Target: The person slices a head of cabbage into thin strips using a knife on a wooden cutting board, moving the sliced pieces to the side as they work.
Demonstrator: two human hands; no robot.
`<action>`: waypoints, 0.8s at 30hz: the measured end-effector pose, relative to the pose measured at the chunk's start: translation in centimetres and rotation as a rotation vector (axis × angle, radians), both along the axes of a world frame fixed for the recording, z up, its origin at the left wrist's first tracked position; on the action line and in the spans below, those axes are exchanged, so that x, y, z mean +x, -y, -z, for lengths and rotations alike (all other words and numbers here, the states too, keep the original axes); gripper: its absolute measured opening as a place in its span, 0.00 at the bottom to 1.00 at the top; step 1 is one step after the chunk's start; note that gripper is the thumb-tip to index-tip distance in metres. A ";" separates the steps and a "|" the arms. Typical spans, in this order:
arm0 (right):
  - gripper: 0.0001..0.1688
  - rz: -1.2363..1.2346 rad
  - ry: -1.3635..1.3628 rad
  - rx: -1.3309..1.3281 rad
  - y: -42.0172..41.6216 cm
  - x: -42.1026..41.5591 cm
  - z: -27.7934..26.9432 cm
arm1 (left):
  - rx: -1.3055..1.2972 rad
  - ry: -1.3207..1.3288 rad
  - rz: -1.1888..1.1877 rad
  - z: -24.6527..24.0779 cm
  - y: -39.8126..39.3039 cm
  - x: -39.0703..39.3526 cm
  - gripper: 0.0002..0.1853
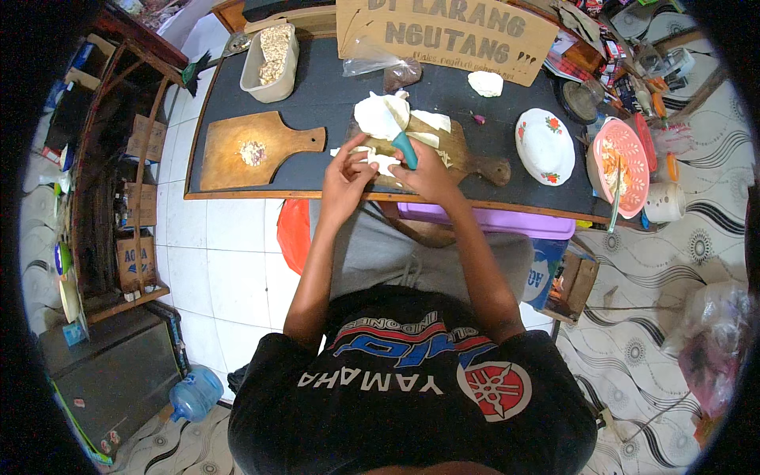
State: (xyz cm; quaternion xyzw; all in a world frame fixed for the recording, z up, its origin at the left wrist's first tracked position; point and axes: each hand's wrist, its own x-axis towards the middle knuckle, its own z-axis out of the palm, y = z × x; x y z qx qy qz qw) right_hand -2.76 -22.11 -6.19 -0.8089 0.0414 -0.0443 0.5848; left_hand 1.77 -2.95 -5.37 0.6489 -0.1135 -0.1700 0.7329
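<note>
My right hand (426, 172) is closed round the teal handle of a kitchen knife (405, 148); its pale blade points away from me over a large white vegetable piece (375, 116). My left hand (349, 172) is at the near left of the wooden cutting board (456, 151), its fingertips at a white slice (383, 163); whether they grip it is unclear. More white slices (430, 120) and small chopped bits lie on the board. To the left, a second wooden board (237, 130) bears a small heap of chopped pieces (252, 152).
Beyond the boards stand a plastic tub (270, 89) of tempeh-like pieces, a tied plastic bag (401, 74) and a cardboard sign (445, 35). Rightward are a white lump (485, 84), a floral plate (545, 147) and a pink basket (638, 172) with a knife across it, at the table's edge.
</note>
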 end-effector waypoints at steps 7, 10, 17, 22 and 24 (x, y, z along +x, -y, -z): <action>0.20 0.115 0.062 0.056 0.8 0.6 1.5 | 0.057 -0.020 0.011 1.4 0.5 0.9 0.13; 0.18 0.160 0.085 0.063 0.8 0.6 1.6 | 0.138 0.080 0.004 2.7 0.7 1.4 0.09; 0.14 0.285 0.088 -0.258 0.0 -3.3 -0.4 | 0.528 0.646 -0.031 2.3 1.9 -0.3 0.09; 0.11 0.352 -0.019 -0.405 -2.5 -9.2 0.9 | 0.620 0.824 -0.051 2.5 2.0 -0.7 0.11; 0.12 0.357 -0.049 -0.508 -2.9 -9.7 1.8 | 0.604 0.863 -0.031 2.4 2.0 -0.4 0.12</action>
